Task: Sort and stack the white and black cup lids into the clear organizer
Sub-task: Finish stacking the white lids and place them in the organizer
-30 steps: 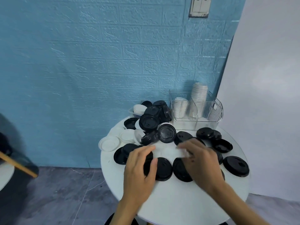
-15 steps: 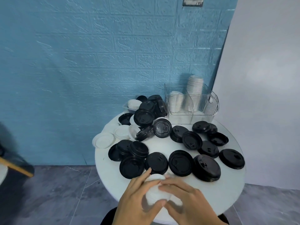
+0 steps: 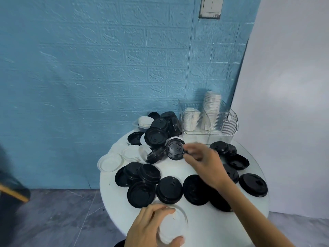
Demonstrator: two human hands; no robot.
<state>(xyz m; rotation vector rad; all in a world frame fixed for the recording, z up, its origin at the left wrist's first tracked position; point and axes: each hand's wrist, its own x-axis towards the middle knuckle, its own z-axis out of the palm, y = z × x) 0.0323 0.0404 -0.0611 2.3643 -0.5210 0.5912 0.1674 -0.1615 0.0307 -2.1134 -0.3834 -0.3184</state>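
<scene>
White lid [image 3: 171, 226] sits gripped in our left hand [image 3: 149, 229]; our right hand [image 3: 204, 162] pinches one black lid [image 3: 175, 149]; two white stacks [image 3: 211, 104] fill the clear organizer [image 3: 229, 125].

We see bare round table [image 3: 210, 229] nearest us; black lids [image 3: 169, 189] crowd the way to the clear organizer [image 3: 229, 122].

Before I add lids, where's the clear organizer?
The clear organizer stands at the table's far right edge against the blue wall, right of the black lid pile.
</scene>
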